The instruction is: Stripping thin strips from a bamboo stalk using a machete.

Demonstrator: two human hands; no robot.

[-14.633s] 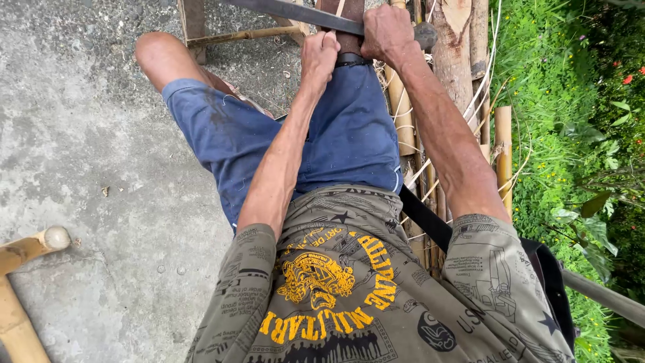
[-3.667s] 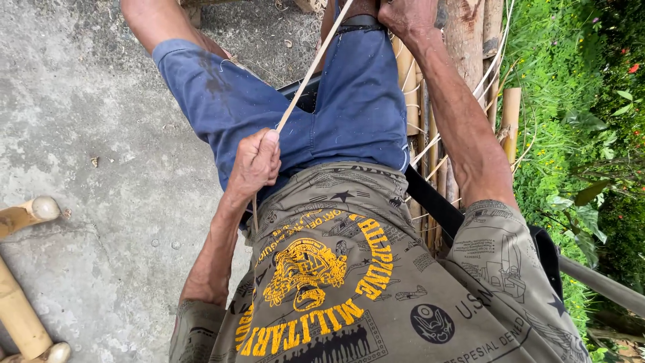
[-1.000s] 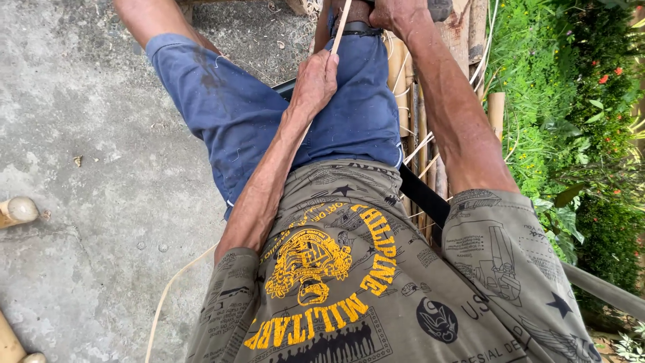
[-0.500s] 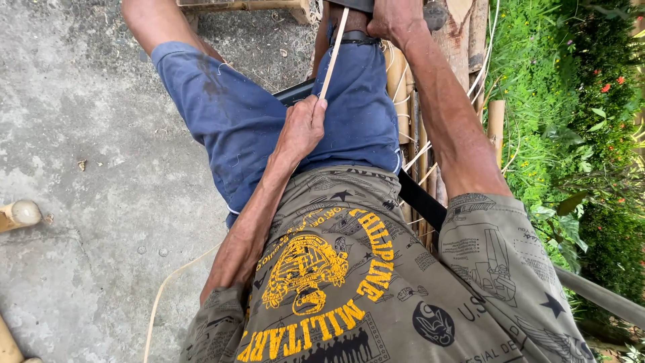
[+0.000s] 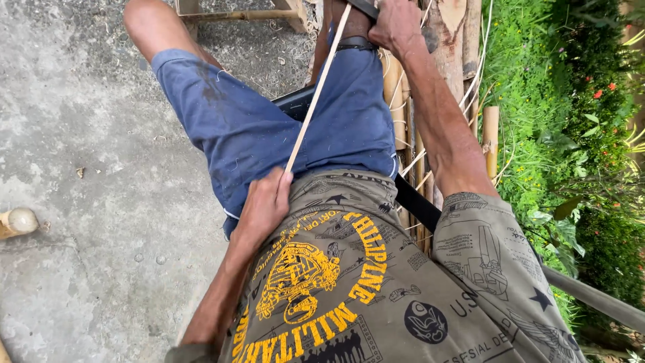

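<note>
A: Where are the hands now?

B: The left hand [image 5: 265, 205] is closed on the lower end of a thin bamboo strip [image 5: 316, 91], close to the belly, just above the blue shorts [image 5: 269, 128]. The right hand [image 5: 396, 27] is at the top of the picture, closed around a dark blade handle [image 5: 363, 7] near the knee. I cannot see the blade edge itself.

A: And the strip?

B: It runs straight and tight from the left hand up to the right hand, across the lap.

A: What can go wrong?

B: I think the strip can snap or split crooked if the pull is not in line with the blade. The left fingers can also get splinters if it slides in the grip. And the blade is very near the knee, so a slip there could cut the leg.

A: Anything around?

B: More bamboo poles [image 5: 403, 101] beside the right leg, a bamboo end [image 5: 17, 222] on the concrete floor [image 5: 80, 134].
</note>
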